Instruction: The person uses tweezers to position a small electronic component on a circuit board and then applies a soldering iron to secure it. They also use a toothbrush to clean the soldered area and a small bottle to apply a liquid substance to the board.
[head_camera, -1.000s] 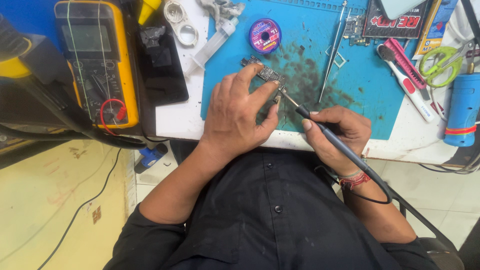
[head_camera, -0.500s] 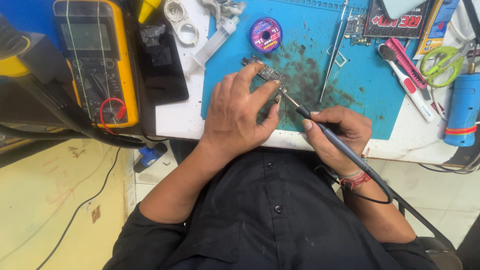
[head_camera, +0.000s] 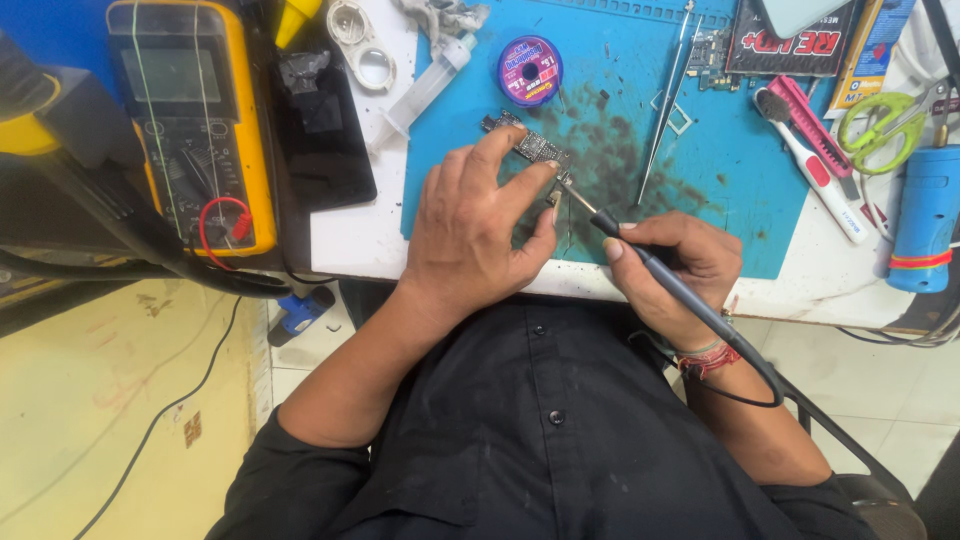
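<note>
nothing shifted: your left hand (head_camera: 470, 240) still pinned the circuit board (head_camera: 527, 148) on the blue mat (head_camera: 700, 180); your right hand (head_camera: 680, 265) gripped the soldering iron (head_camera: 650, 265), tip toward ten o'clock at the board.

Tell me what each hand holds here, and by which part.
Right hand grips the soldering iron by its dark handle, pen-style. Left hand pins the small circuit board to the blue mat with fingertips.

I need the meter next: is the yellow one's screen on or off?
Cannot tell: the yellow meter's screen looks grey and blank, but any faint digits would be lost at this size.
</note>
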